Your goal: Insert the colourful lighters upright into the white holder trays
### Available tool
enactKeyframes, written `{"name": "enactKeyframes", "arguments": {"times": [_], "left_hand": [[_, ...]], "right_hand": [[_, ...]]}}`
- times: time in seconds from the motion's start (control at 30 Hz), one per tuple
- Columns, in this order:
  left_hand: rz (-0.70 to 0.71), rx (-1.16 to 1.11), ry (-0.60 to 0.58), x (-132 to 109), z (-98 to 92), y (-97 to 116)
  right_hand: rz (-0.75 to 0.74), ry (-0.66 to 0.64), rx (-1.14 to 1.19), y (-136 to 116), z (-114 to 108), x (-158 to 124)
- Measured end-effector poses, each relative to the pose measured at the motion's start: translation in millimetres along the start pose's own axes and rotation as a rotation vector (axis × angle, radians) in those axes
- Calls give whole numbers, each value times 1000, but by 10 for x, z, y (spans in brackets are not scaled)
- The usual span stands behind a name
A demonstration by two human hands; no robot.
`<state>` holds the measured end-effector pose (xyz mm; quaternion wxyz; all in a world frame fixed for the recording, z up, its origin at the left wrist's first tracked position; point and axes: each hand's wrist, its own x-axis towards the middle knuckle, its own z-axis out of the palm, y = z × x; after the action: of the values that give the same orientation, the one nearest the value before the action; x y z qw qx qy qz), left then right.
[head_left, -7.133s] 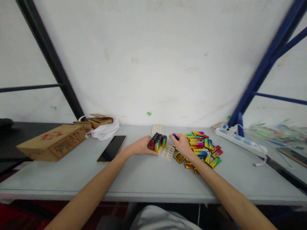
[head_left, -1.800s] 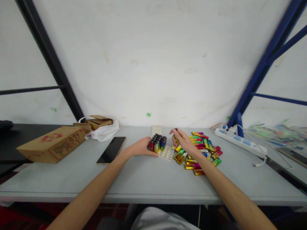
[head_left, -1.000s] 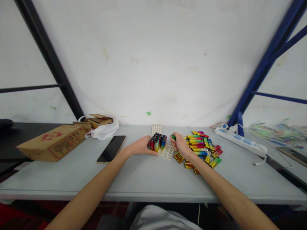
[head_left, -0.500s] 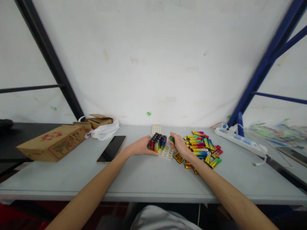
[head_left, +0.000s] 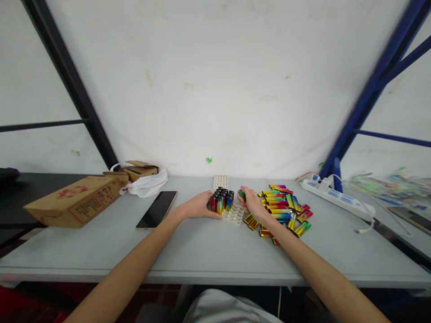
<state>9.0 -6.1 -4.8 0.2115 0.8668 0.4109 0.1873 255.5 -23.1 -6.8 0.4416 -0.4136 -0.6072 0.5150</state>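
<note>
Shiny multicoloured lighters [head_left: 220, 202] with dark tops stand close together in the left and rear part of a white tray with round pockets [head_left: 234, 215]. My left hand [head_left: 199, 205] curves around the left side of this group, thumb along the front edge and fingers behind. Just right of the tray, my right hand [head_left: 252, 202] is closed around one lighter [head_left: 241, 194]; only its greenish end shows. A loose pile of metallic lighters [head_left: 279, 206] lies right of that hand, partly covered by my right forearm.
Behind the group sits a second white pocketed tray [head_left: 220, 181]. On the left are a phone [head_left: 157, 210], a white plastic bag [head_left: 148, 184] and a cardboard box [head_left: 81, 197]. A power strip [head_left: 338, 197] with cables lies on the right, near a blue post [head_left: 370, 89].
My right hand has shifted very slightly, still holding the lighter. My left hand and the standing lighters look unchanged.
</note>
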Motion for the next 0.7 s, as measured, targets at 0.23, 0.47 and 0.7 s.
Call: {"name": "enactKeyframes", "arguments": {"times": [0.23,0.47,0.7], "left_hand": [[-12,2,-5,3,1,1],[4,10,-12,0,0,-10],[-21,27,-2,-13,-1,2]], "right_hand": [[-78,-83,155,-63,-52,30],[-309,-5,-134,-195,-55,-84],[-488,66,-485,-205,-34,-144]]}}
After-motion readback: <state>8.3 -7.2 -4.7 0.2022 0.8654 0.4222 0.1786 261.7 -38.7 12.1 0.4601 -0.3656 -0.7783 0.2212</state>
